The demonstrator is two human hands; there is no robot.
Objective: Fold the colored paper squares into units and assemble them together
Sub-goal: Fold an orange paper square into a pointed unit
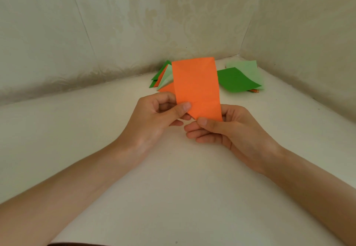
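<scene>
I hold the orange paper [196, 87] upright above the table [173, 178], left hand [154, 114] and right hand [227, 128] each pinching its lower corners. It looks light and flimsy; I'd grip along creases. Green sheets [237, 80] lie behind it.

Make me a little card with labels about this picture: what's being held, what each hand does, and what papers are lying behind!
held: orange paper, folded into a long rectangle, upright above the table
left hand: pinches the paper's lower left edge
right hand: pinches the paper's bottom edge
behind, left: pile of folded pieces, dark green, light green and orange
behind, right: dark green sheet lying on a light green sheet
</scene>
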